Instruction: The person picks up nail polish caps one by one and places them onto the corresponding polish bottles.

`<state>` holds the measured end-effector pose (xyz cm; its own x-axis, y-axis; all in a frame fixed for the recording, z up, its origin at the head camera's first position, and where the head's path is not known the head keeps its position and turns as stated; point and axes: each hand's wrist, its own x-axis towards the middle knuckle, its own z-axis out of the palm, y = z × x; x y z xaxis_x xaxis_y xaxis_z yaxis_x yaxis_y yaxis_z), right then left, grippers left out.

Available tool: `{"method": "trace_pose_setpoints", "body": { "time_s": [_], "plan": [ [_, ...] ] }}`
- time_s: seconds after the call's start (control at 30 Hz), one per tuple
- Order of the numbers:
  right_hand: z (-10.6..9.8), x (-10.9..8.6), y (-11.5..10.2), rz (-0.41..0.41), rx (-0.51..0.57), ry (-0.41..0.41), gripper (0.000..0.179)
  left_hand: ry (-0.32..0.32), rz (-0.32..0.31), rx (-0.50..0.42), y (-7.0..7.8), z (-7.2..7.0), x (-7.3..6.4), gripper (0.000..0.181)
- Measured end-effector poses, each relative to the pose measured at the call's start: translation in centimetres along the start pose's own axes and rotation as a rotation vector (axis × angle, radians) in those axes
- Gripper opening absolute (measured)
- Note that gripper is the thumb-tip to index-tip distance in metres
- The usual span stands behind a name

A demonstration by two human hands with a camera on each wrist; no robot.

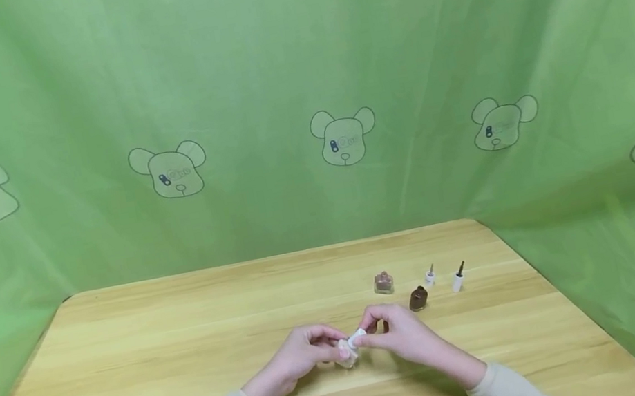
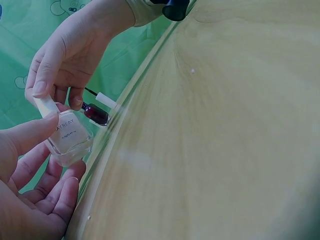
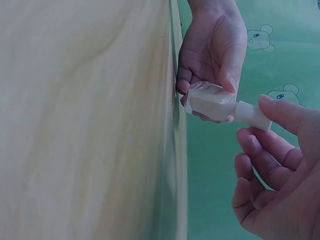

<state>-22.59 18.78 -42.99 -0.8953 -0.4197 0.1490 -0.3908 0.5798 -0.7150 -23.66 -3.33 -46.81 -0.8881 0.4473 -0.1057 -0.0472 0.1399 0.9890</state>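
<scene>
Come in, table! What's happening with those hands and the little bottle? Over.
Left fingers hold the pale bottle; right fingers pinch its white cap. Cap at the neck; whether tight, can't tell. Dark bottle beyond right fingers, not in between.

A curtained booth: green bear-print cloth [image 1: 244, 63] hangs from nine through twelve to three o'clock around a wooden table [image 1: 187, 325].

Left passable; dark bottle [image 1: 418, 299] stands beyond right hand [image 1: 404, 332].
</scene>
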Motion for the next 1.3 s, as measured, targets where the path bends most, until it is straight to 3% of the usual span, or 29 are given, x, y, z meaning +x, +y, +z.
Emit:
{"method": "trace_pose_setpoints", "body": {
  "time_s": [0.27,0.57,0.83,1.13,1.3],
  "plan": [
    [-0.45,0.12,0.19,-0.070,0.019,-0.065,0.028,0.000,0.009,-0.012,0.11,-0.08,-0.07,0.032],
    [-0.43,0.03,-0.10,-0.002,-0.033,-0.038,0.020,-0.008,0.022,0.000,0.03,0.13,-0.04,0.031],
    [-0.95,-0.08,0.24,-0.092,0.006,-0.089,0.037,-0.003,0.016,0.004,0.02,0.08,-0.13,0.032],
    [-0.77,-0.02,0.26,-0.075,-0.028,-0.040,0.019,0.000,0.014,0.008,0.08,0.04,-0.11,0.031],
    [-0.61,0.09,0.19,-0.080,-0.025,-0.041,0.021,0.002,0.011,0.010,0.14,0.10,-0.18,0.031]
  ]
}}
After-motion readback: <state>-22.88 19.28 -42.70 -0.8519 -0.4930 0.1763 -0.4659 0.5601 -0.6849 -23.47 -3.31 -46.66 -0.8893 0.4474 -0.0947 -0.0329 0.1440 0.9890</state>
